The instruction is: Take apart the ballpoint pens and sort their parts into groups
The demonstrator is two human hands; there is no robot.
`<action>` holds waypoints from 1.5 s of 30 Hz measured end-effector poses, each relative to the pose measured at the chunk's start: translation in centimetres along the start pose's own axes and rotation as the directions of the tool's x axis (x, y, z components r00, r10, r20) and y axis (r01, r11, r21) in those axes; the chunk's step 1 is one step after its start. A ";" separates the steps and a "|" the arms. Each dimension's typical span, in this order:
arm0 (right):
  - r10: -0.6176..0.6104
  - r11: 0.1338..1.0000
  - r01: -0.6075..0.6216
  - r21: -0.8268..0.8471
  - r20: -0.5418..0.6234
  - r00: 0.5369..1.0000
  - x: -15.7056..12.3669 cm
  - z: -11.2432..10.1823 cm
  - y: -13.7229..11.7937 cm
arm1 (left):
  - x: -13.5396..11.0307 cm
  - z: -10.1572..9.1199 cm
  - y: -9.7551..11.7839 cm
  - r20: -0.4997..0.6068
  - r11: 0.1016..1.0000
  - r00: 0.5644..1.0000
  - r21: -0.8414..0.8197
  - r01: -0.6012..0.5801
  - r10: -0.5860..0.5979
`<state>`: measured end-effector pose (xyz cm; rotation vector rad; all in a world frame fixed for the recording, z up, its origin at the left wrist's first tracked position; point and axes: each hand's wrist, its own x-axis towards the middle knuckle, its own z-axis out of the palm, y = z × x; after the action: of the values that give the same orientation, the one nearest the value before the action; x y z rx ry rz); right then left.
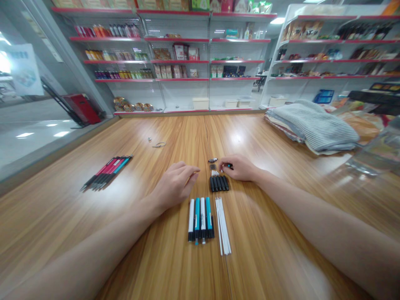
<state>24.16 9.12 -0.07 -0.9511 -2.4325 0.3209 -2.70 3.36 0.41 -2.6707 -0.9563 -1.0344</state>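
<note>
My left hand (177, 183) hovers low over the table with its fingers bent and thumb close to the forefinger; anything between them is too small to make out. My right hand (239, 167) is closed around a small black and blue pen part (230, 166), partly hidden by the fingers. Between the hands lie small springs (213, 167), dark metal bits (213, 160), white pen pieces (214, 173) and a row of black pen grips (219, 183). Nearer to me are white and turquoise pen barrels (200, 218), with several thin white refills (222, 227) beside them.
Several whole pens (108, 171), red and turquoise with black, lie in a group at the left. A small ring-like strip (159, 144) lies farther back. Folded cloths (312, 125) and a clear container (375, 150) occupy the right side. Stocked shelves (181, 61) stand behind the table.
</note>
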 end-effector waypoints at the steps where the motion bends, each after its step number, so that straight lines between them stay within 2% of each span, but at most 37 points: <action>1: -0.006 1.000 0.006 0.008 0.005 1.000 0.0 0.0 0.0 | 0.0 0.0 0.0 -0.002 1.000 1.000 -0.001 -0.004 0.004; 7: -0.019 1.000 0.018 0.021 0.023 1.000 0.0 0.1 -0.2 | 0.1 -0.1 0.1 0.014 1.000 1.000 0.005 -0.007 0.007; 14: 0.081 0.992 -0.088 -0.089 -0.086 0.993 0.0 0.2 -0.1 | 0.0 -0.1 0.2 0.021 1.000 1.000 0.003 0.011 -0.011; 19: 0.097 0.987 -0.104 -0.126 -0.058 0.994 0.1 0.1 -0.2 | 0.0 -0.1 0.1 0.025 1.000 1.000 0.006 0.007 -0.007; 27: 0.077 0.992 -0.080 -0.095 -0.035 0.996 0.1 0.2 0.0 | -0.1 -0.1 0.0 0.048 1.000 0.999 0.021 0.008 -0.009; 45: 0.068 0.993 -0.071 -0.093 -0.035 0.997 0.1 0.2 -0.1 | 0.0 -0.2 0.1 0.066 0.999 0.998 0.027 0.020 -0.022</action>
<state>23.93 9.11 -0.17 -1.0748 -2.4078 0.2149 -2.75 3.20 0.56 -2.6951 -1.0049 -0.9360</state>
